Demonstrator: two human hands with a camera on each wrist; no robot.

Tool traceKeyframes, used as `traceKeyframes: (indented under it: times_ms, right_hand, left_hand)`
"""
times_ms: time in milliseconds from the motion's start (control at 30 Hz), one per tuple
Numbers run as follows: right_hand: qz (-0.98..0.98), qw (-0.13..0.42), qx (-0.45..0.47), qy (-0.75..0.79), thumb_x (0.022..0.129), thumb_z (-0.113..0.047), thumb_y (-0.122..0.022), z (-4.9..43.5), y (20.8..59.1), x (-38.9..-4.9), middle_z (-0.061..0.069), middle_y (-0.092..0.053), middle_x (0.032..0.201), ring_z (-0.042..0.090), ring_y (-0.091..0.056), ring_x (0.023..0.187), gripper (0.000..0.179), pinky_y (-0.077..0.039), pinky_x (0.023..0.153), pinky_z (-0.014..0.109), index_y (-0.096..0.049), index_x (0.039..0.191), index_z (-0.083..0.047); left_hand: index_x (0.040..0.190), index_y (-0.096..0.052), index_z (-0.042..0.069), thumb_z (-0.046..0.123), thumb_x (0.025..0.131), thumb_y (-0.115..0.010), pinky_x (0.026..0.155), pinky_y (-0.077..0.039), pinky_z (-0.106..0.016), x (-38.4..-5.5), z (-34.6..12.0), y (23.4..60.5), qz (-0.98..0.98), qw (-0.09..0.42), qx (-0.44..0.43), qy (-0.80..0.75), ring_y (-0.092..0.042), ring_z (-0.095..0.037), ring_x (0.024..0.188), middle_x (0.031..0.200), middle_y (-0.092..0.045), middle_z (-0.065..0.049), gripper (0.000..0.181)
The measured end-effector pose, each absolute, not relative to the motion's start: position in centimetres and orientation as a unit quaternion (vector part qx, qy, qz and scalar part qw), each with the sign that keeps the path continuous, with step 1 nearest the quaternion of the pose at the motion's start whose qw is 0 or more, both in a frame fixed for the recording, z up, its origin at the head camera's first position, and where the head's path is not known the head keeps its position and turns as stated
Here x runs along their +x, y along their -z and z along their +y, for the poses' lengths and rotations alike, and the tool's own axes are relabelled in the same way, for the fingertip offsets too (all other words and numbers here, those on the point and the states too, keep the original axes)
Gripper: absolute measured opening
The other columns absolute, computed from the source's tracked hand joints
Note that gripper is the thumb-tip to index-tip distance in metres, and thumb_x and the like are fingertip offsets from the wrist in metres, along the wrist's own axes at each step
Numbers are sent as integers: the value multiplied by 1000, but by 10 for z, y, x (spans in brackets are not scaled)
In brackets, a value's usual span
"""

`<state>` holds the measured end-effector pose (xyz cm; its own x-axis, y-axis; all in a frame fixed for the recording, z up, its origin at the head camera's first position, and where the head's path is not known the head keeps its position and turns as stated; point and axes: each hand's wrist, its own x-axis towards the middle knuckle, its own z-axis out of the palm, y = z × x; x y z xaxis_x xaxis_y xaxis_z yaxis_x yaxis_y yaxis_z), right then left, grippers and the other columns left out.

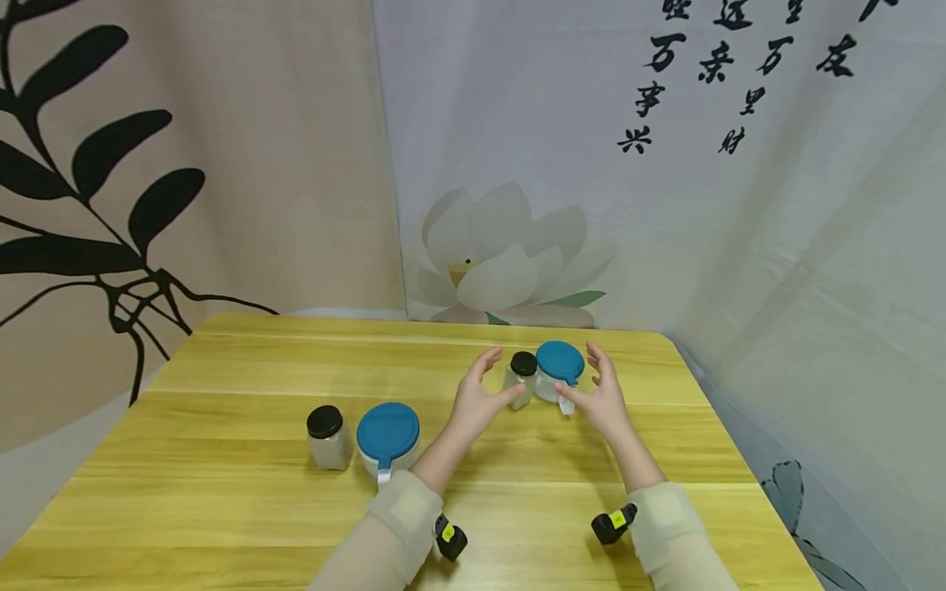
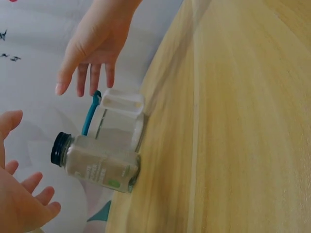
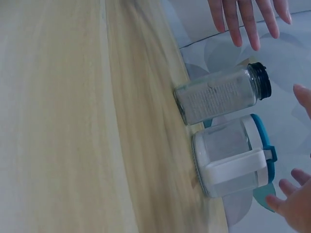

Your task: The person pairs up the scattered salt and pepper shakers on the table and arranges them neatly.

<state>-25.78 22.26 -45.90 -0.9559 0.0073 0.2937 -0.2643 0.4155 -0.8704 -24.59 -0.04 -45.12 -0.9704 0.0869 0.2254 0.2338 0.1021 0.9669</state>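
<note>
At the far side of the table, a clear jar with a black cap [image 1: 524,364] stands upright close to a clear lidded pot with a blue lid [image 1: 559,359] and a white handle [image 3: 235,166]. My left hand [image 1: 476,404] is to the left of the pair, fingers spread and thumb apart. On the other side, my right hand [image 1: 604,402] faces it with parted fingers. Both wrist views show gaps between the hands and the two containers. The jar [image 2: 102,164] partly hides the pot [image 2: 116,128] in the left wrist view.
Nearer on the left, a second black-capped jar [image 1: 329,443] stands beside a second blue-lidded pot [image 1: 388,431], its lower part partly behind my left forearm. The wooden table [image 1: 222,509] ends at a printed cloth backdrop [image 1: 502,123] behind the far containers.
</note>
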Motion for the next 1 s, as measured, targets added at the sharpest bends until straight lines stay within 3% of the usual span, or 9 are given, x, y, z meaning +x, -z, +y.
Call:
traceKeyframes:
  times_ms: [1000]
  right_hand:
    - [-822, 81, 70, -559, 83, -17, -77, 236, 478, -284, 23, -23, 150, 39, -26, 136, 91, -24, 105, 59, -19, 151, -8]
  left_hand:
    - [141, -44, 11, 16, 82, -77, 105, -28, -56, -263, 17, 471, -735, 60, -99, 668, -36, -30, 131, 140, -48, -11, 68]
